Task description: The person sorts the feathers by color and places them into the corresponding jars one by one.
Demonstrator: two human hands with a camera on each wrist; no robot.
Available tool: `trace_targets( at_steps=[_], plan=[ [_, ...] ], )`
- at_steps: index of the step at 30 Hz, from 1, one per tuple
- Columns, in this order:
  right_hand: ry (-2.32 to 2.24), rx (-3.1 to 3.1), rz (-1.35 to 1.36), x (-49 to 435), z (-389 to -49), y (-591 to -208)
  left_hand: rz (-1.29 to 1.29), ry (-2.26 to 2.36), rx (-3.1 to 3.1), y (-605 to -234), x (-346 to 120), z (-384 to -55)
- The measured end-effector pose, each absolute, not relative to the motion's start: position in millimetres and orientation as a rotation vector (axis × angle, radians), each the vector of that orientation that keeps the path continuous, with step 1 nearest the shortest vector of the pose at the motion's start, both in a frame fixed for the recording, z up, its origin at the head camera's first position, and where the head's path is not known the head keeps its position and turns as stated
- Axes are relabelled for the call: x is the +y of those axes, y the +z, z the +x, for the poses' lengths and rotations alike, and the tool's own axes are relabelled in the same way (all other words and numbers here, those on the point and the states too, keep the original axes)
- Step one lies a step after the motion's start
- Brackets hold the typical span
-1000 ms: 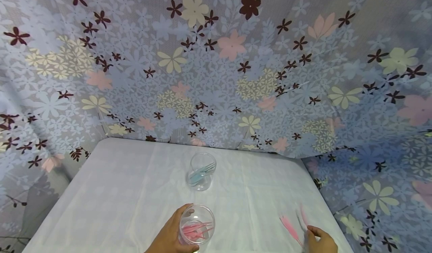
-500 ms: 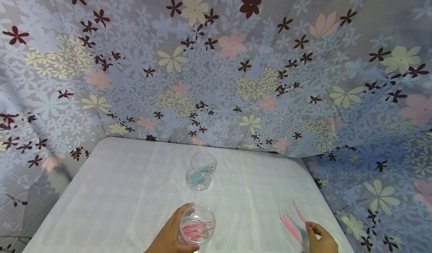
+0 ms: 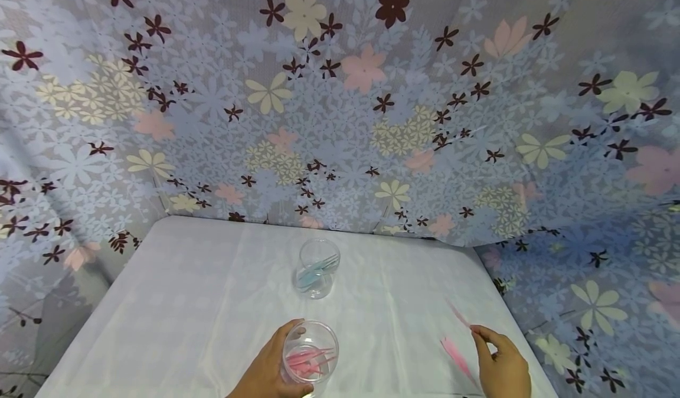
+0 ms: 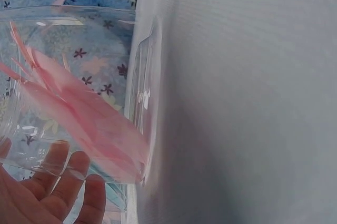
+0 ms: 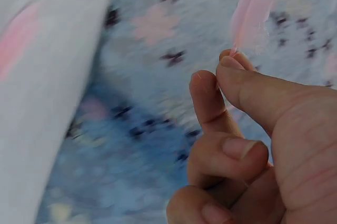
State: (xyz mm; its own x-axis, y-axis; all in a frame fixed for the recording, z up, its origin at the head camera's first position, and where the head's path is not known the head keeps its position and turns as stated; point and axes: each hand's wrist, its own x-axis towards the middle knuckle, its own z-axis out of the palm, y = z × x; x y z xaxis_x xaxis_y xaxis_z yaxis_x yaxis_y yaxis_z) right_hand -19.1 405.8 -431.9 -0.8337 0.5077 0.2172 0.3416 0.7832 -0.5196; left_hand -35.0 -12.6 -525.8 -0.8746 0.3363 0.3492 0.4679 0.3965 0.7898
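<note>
My left hand [image 3: 268, 365] grips a clear plastic cup [image 3: 310, 333] near the front edge of the table. Inside it lean several pink feathers [image 4: 87, 113], their thin quill ends pointing up. At the right, my right hand [image 3: 502, 359] pinches another pink feather [image 5: 253, 13] by its quill between thumb and fingertip, held up above the table. Its other fingers are loosely curled in the right wrist view. One more pink feather [image 3: 455, 354] lies on the white cloth just left of that hand.
Behind the left hand's cup stands a second clear cup [image 3: 320, 250] with light-blue pieces [image 3: 316, 274] inside, thin ends upward. A white cloth [image 3: 175, 303] covers the table. Flower-patterned fabric [image 3: 340, 120] hangs behind and at the sides.
My right hand has lifted the pinched feather off the table and moved slightly left and away from me. My left hand and its cup have stayed in place.
</note>
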Motion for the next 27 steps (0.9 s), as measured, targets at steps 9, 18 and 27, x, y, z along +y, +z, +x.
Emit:
trace_targets(
  at_steps=[9,18,27],
  plan=[
    [0.798,-2.75,-0.24,338,-23,-397,-0.727,-1.549,-2.52,-524,-13,-35],
    [0.896,-2.742,0.023,293,-23,-391,-0.728,-1.57,-2.532,-524,-14,-35],
    [0.939,-2.746,0.342,260,-18,-386,-0.721,-1.622,-2.538,-524,-14,-35]
  ],
)
